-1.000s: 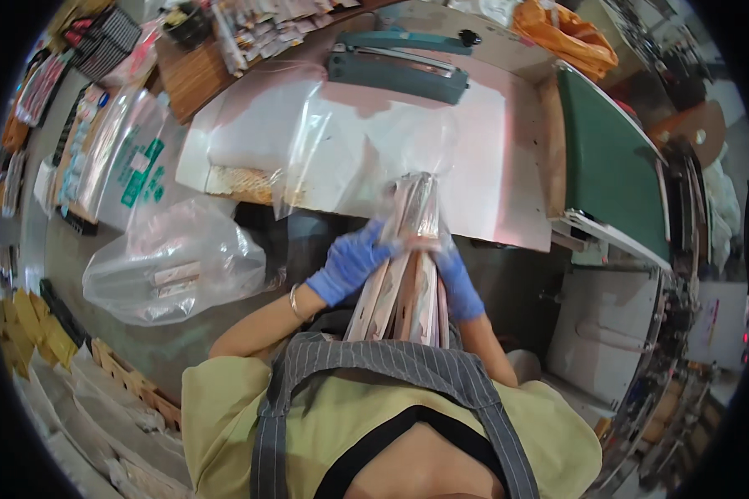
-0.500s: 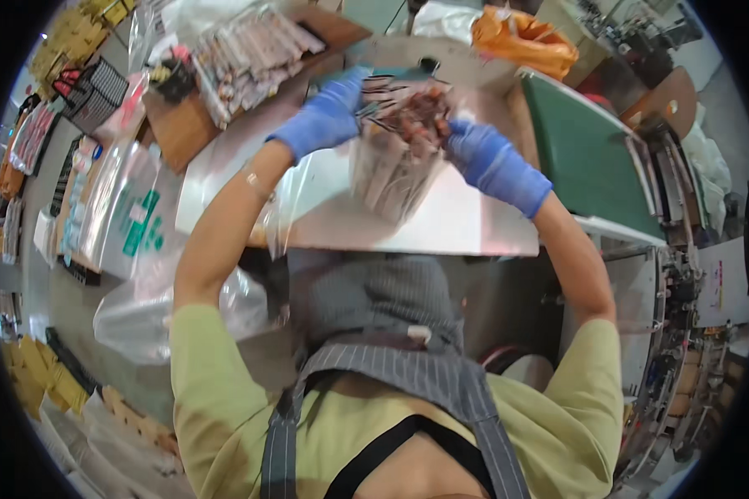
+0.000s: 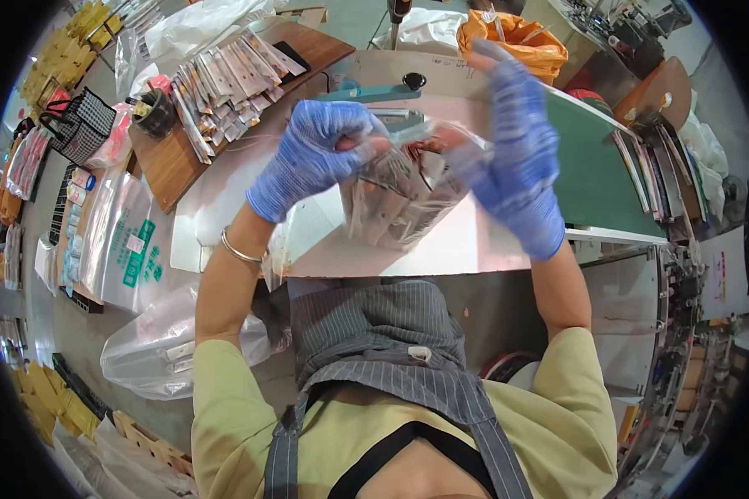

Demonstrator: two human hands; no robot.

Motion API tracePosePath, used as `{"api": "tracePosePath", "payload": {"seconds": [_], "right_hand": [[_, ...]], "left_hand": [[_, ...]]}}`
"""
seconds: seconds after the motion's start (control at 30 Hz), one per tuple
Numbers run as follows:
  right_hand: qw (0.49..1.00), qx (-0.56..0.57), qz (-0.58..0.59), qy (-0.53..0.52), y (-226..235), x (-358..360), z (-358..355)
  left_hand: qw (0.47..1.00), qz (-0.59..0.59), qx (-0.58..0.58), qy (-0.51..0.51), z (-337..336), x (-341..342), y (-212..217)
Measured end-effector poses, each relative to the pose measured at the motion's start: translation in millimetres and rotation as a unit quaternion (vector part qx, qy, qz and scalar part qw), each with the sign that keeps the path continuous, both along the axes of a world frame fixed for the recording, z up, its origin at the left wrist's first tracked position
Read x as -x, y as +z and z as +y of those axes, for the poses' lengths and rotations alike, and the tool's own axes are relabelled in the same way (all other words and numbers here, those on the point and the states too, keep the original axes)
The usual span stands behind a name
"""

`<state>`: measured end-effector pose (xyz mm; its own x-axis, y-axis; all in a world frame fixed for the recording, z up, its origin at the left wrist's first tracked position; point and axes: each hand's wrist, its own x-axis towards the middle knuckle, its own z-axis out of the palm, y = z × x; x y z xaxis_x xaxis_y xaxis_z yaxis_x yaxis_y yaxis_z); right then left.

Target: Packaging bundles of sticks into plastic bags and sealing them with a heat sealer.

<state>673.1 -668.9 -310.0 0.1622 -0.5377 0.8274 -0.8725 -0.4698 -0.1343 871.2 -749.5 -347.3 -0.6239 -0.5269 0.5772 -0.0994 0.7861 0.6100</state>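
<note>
Blue-gloved, pinches the upper left edge of a clear plastic bag (image 3: 404,237) with the left hand (image 3: 316,158), fingers curled closed. Holds the right hand (image 3: 520,158), blurred, upright at the bag's right side; cannot tell gripping from touching in its fingers. Rests the bag, packed with flat pieces (image 3: 395,200), on a white work surface (image 3: 483,249). Faces a black-knobbed teal device (image 3: 366,94) just beyond the bag, rows of packets (image 3: 233,87) on a brown board (image 3: 162,162) to the left and, farther off, an orange bag (image 3: 512,54).

On the table (image 3: 491,245), the bag (image 3: 398,209) sits before the sealer (image 3: 366,94).
</note>
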Motion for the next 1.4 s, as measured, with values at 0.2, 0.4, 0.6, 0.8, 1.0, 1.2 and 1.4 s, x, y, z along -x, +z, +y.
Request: {"api": "tracePosePath", "payload": {"seconds": [0.2, 0.4, 0.6, 0.8, 1.0, 1.2, 1.4], "right_hand": [[0.952, -0.284, 0.094, 0.071, -49, -11, -3], [0.958, -0.223, 0.000, 0.181, -52, 33, -1], [0.919, -0.249, -0.066, 0.299, -29, 42, 5], [0.908, -0.285, 0.116, 0.286, -29, 23, 18], [0.946, -0.255, 0.171, 0.104, -20, 25, 22], [0.937, -0.303, 0.049, 0.168, -37, 22, 8], [0.848, -0.348, -0.354, 0.186, -17, 28, 11]], "left_hand": [[0.986, 0.081, -0.143, -0.002, 9, 0, -18], [0.960, 0.183, -0.207, 0.056, 10, -10, -20], [0.955, 0.194, -0.212, 0.076, 14, -10, -23], [0.951, 0.220, -0.218, 0.023, 16, -6, -28], [0.964, 0.183, -0.191, 0.030, 12, -6, -25], [0.972, 0.191, -0.139, 0.008, 6, 1, -29], [0.973, 0.146, -0.181, -0.004, 16, -6, -26]]}}
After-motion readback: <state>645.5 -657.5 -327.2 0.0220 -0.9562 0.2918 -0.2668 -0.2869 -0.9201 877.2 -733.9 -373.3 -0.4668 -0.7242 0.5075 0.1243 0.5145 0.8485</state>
